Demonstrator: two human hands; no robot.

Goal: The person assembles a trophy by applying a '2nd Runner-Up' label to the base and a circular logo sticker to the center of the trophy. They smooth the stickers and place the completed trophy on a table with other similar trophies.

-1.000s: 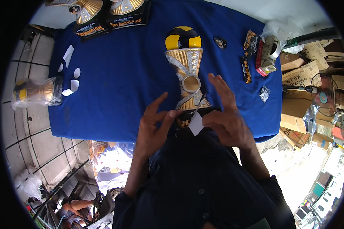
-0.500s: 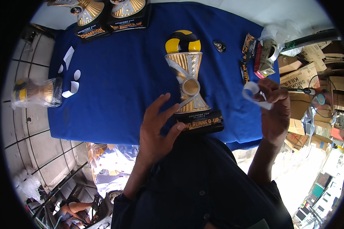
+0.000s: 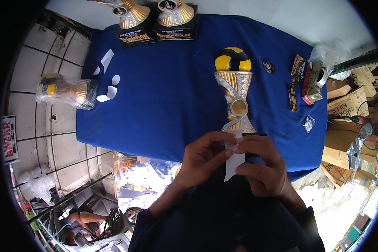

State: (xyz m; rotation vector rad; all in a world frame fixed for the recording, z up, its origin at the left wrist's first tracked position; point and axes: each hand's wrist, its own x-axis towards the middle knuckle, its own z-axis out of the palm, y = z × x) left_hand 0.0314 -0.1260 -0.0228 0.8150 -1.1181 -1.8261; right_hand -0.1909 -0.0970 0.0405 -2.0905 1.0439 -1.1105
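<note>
My left hand (image 3: 206,157) and my right hand (image 3: 262,164) meet above the near edge of the table. Both pinch a white paper strip (image 3: 235,164) between the fingertips; its lower end hangs curled. Just beyond them a gold and silver trophy (image 3: 237,90) with a yellow and black ball on top rests on the blue cloth. A round gold disc (image 3: 239,108) sits on its stem. My hands and the paper hide most of its black base.
Two similar trophies (image 3: 175,21) stand at the back left. White paper cutouts (image 3: 108,94) and a plastic-wrapped trophy (image 3: 67,91) lie left. On the right are a small round emblem (image 3: 268,66), printed strips (image 3: 297,69), a tape roll (image 3: 322,78) and a crumpled clear scrap (image 3: 309,123).
My right hand has brought the white strip in from the right. My left hand has left the trophy's base and now grips the strip too. The whole view has shifted.
</note>
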